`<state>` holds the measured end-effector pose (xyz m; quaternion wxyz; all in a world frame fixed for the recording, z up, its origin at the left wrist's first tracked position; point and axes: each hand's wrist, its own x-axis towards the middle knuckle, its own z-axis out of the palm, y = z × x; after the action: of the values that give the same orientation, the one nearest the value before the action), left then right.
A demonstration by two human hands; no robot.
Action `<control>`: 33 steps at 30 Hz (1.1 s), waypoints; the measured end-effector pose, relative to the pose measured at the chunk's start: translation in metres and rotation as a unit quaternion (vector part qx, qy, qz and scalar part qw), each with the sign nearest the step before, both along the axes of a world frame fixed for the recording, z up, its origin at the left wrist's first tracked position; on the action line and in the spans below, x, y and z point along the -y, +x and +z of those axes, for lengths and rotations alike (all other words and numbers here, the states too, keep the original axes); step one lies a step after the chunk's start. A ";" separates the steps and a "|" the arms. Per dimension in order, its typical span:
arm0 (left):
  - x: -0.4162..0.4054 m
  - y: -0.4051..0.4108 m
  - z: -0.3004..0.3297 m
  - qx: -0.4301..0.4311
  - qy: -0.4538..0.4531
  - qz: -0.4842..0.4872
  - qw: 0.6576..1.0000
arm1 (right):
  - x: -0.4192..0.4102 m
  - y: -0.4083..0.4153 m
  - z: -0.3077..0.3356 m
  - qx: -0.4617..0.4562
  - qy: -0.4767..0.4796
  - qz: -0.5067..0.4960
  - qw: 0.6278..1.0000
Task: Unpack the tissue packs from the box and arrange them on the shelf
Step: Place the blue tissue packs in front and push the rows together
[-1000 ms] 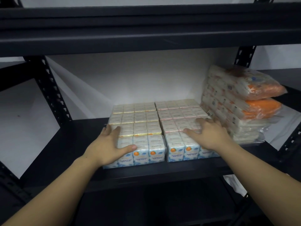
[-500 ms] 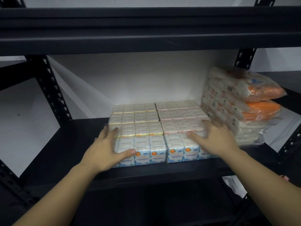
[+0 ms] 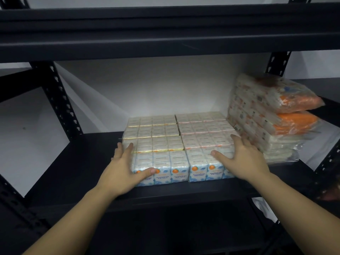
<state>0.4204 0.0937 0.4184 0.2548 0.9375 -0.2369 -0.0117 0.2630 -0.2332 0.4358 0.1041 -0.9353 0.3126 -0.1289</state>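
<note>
Left hand flat against left tissue block, fingers straight, right hand spread on right tissue block, touching, likely no grip, bagged packs just beside on shelf

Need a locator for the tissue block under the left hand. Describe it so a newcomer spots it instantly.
Start at the black metal shelf, where two blocks of mini tissue packs sit side by side, left of a stack of orange-ended bags. Take the left block, farther from the bags. Its wrap bands look yellowish, not pink like the right block, and the left hand rests on its front left corner.
</note>
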 end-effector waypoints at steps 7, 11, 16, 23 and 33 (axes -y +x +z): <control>0.008 0.043 0.020 -0.028 0.030 0.000 0.999 | 0.016 0.036 0.018 -0.066 0.030 0.012 0.997; 0.027 0.062 0.029 -0.062 0.022 0.005 0.998 | 0.032 0.066 0.023 -0.062 0.068 0.004 0.996; 0.036 0.061 0.034 -0.066 -0.028 0.006 0.997 | 0.042 0.079 0.016 -0.033 0.095 -0.003 0.995; 0.028 0.072 0.037 -0.077 -0.061 0.022 0.995 | 0.049 0.089 0.013 -0.034 0.088 -0.007 0.995; 0.056 0.130 0.032 -0.091 -0.019 0.004 0.996 | 0.060 0.137 0.021 -0.062 0.078 -0.021 0.995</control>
<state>0.5505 0.0373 0.4502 0.2936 0.9283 -0.2090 -0.0918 0.4002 -0.2937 0.4572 0.1539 -0.9238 0.3473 -0.0482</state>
